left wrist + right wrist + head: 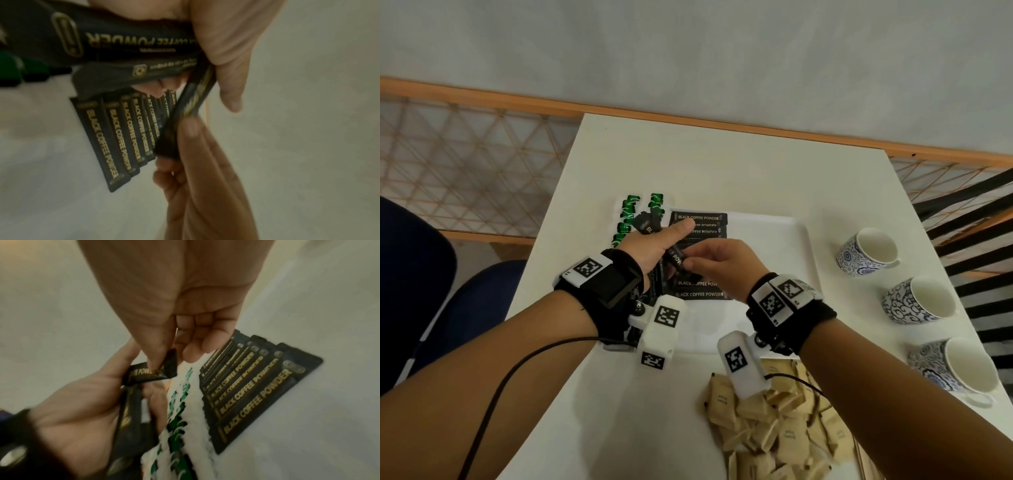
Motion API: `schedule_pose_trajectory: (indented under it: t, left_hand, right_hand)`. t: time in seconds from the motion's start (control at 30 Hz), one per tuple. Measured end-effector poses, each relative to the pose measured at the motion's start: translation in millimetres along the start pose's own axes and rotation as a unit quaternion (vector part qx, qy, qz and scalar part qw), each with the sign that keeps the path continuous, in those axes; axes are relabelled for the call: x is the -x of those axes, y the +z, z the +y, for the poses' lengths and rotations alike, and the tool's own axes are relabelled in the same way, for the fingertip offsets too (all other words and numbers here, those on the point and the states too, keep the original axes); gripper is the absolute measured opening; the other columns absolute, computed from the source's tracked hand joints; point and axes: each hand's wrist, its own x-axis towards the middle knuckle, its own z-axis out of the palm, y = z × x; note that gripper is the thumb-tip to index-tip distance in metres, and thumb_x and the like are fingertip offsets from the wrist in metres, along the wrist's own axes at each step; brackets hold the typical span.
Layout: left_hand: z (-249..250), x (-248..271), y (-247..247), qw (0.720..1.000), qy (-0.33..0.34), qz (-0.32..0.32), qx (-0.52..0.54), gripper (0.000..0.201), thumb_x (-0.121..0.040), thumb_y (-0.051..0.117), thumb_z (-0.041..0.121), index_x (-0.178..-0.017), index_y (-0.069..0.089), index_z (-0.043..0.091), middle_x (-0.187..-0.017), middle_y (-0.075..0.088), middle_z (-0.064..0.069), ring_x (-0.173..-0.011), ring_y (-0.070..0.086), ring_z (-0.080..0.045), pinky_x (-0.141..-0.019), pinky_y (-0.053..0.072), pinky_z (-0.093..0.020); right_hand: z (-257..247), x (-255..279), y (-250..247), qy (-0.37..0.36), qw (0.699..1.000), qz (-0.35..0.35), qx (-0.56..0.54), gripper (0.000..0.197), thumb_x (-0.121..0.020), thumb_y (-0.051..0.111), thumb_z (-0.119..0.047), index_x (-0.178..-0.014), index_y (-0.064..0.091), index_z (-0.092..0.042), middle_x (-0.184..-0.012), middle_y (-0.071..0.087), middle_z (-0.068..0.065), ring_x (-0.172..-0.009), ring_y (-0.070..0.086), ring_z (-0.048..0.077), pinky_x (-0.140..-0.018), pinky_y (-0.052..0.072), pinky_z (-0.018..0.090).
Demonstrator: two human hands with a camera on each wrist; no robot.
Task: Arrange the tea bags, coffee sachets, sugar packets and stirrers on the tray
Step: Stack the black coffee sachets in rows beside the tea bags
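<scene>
Gripping a small bundle of black coffee sachets [650, 228] at the frame's centre, the left hand [650, 250] has its fingers curled round them and its thumb laid across the top. Just right of it, the right hand [717, 265] pinches the end of one sachet [675, 256] between thumb and forefinger. Directly beneath both hands, a row of coffee sachets [700, 294] lies overlapped on the white tray [784, 246], with green-printed packets [629, 209] at its upper-left edge. Tan sugar packets [774, 431] are heaped in the lower right.
</scene>
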Motion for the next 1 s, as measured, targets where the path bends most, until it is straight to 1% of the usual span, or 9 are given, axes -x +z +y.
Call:
schedule_pose_trajectory:
  t: [0.1,0.23,0.4,0.53,0.6,0.67,0.77,0.9,1.0]
  left_hand:
    - [-1.2,1.8,-14.1,1.0,-0.03,0.007,-0.004,0.024,-0.074,0.08,0.029,-0.074,0.062,0.012,-0.054,0.056,-0.003,-0.042,0.048,-0.012,-0.046,0.045,-0.025]
    - [-4.2,4.6,-27.5,1.0,-0.028,0.0,0.0,0.019,-0.079,0.077,0.024,-0.078,0.064,0.009,-0.049,0.056,-0.004,-0.039,0.049,-0.013,-0.044,0.05,-0.024]
    - [-9.0,7.8,-26.1,1.0,-0.01,-0.01,0.01,0.015,-0.078,0.077,0.019,-0.075,0.065,0.01,-0.058,0.059,-0.006,-0.043,0.049,-0.011,-0.045,0.049,-0.024]
    - [-9.2,8.7,-23.6,1.0,-0.015,-0.009,0.007,0.024,-0.073,0.081,0.026,-0.077,0.064,0.01,-0.061,0.057,-0.006,-0.047,0.05,-0.014,-0.05,0.05,-0.027]
    - [-6.0,7.8,-28.0,1.0,-0.02,0.014,-0.001,0.028,-0.074,0.08,0.03,-0.072,0.06,0.009,-0.053,0.055,-0.003,-0.046,0.051,-0.016,-0.054,0.051,-0.029]
    - [-2.3,6.0,-35.5,0.998,-0.041,0.038,0.011,0.028,-0.08,0.075,0.028,-0.07,0.056,0.01,-0.053,0.053,-0.002,-0.048,0.052,-0.016,-0.053,0.052,-0.028]
    - [3.8,3.2,-44.6,0.993,-0.074,0.054,0.073,0.022,-0.09,0.063,0.021,-0.075,0.053,0.01,-0.062,0.048,-0.002,-0.052,0.049,-0.015,-0.048,0.052,-0.025]
    - [9.2,1.6,-46.5,0.987,-0.08,0.069,0.122,0.02,-0.093,0.058,0.022,-0.078,0.054,0.01,-0.065,0.047,-0.003,-0.054,0.051,-0.017,-0.054,0.053,-0.032]
    - [10.7,-1.1,-45.0,0.988,-0.078,0.077,0.113,0.027,-0.094,0.057,0.031,-0.076,0.055,0.011,-0.072,0.048,-0.005,-0.064,0.052,-0.02,-0.062,0.051,-0.037]
  right_hand:
    - [11.1,1.7,-11.3,0.024,0.999,0.021,0.011,0.013,-0.087,0.065,-0.025,-0.081,0.067,-0.036,-0.084,0.072,0.006,-0.07,0.06,0.016,-0.073,0.053,0.039]
    - [27.0,9.1,-16.0,0.05,0.998,0.027,-0.022,0.016,-0.091,0.061,-0.018,-0.079,0.067,-0.027,-0.068,0.065,-0.003,-0.062,0.058,0.009,-0.061,0.044,0.024]
    - [19.7,17.9,-9.0,0.045,0.995,-0.018,-0.085,0.013,-0.092,0.058,-0.025,-0.099,0.069,-0.021,-0.079,0.065,0.003,-0.065,0.056,0.009,-0.059,0.048,0.018]
    - [17.4,17.0,-9.0,0.057,0.989,-0.029,-0.133,0.008,-0.09,0.062,-0.012,-0.093,0.069,-0.014,-0.073,0.062,0.003,-0.061,0.053,0.01,-0.055,0.044,0.017]
    - [26.2,14.6,-14.2,0.05,0.995,0.011,-0.091,0.012,-0.09,0.062,-0.014,-0.097,0.071,-0.016,-0.074,0.063,0.0,-0.062,0.053,0.007,-0.061,0.041,0.018]
    - [38.9,13.3,-21.2,0.044,0.997,0.051,0.043,0.017,-0.091,0.059,-0.019,-0.102,0.072,-0.019,-0.079,0.063,-0.007,-0.069,0.056,0.004,-0.068,0.041,0.018]
    - [53.0,17.6,-22.2,0.05,0.977,0.027,0.207,0.018,-0.091,0.058,-0.024,-0.101,0.073,-0.026,-0.08,0.056,-0.018,-0.085,0.058,0.013,-0.069,0.04,0.019]
    - [59.4,19.5,-12.2,0.068,0.976,0.013,0.207,0.012,-0.088,0.064,-0.027,-0.092,0.073,-0.033,-0.086,0.06,-0.015,-0.086,0.057,0.008,-0.078,0.04,0.02]
    - [58.5,17.0,-7.9,0.068,0.976,0.009,0.207,0.01,-0.085,0.066,-0.028,-0.088,0.073,-0.034,-0.081,0.059,-0.021,-0.083,0.055,0.004,-0.078,0.039,0.019]
